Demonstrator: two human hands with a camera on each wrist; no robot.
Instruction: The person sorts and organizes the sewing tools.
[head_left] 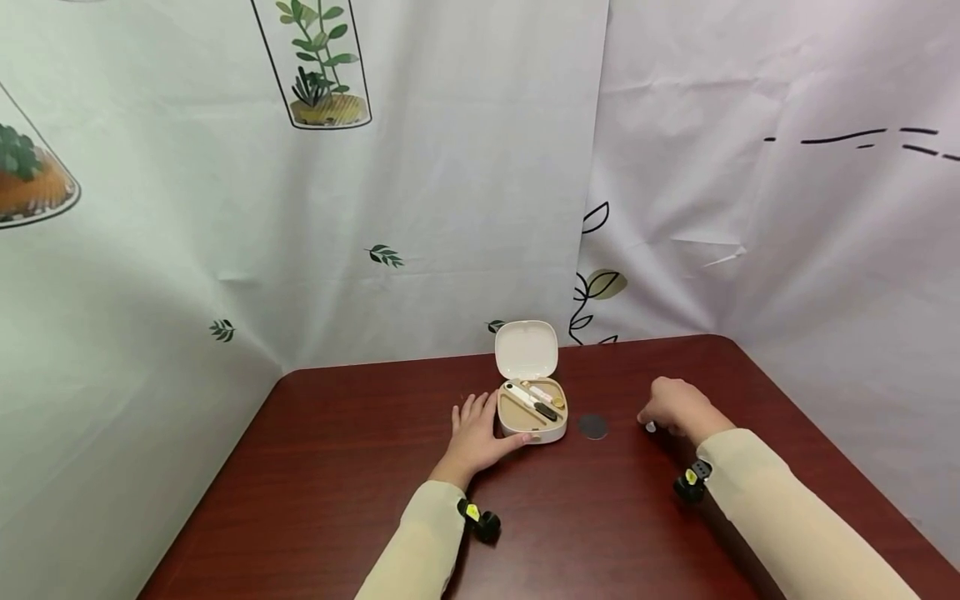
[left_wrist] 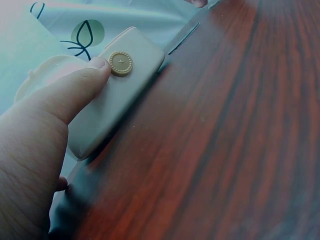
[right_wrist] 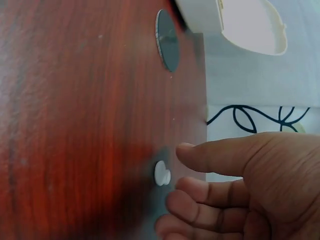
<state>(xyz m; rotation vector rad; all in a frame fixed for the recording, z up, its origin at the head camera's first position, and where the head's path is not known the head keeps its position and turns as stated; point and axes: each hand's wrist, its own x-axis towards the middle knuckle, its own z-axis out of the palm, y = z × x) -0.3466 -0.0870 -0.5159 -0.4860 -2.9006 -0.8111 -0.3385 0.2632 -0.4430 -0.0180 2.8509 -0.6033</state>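
Observation:
My left hand [head_left: 477, 443] rests at the near left corner of a small cream case [head_left: 553, 434], fingers straight along its left side. Its thumb lies on the case's front, tip against a round gold button [left_wrist: 121, 63]. The lid [head_left: 527, 350] stands raised. Inside are a slim white tool with a black end [head_left: 531, 401] and a short pale tube [head_left: 543, 395]. On the right, my right hand [head_left: 678, 407] hovers low with loosely bent fingers. A small white disc with a knob [right_wrist: 161, 173] lies just beyond its parted thumb and fingertips.
Between the case and my right hand lies a flat, round dark disc [head_left: 592, 427]. The dark red wooden table [head_left: 345, 483] reaches back to a printed white cloth [head_left: 450, 192] that hangs behind it and along both sides.

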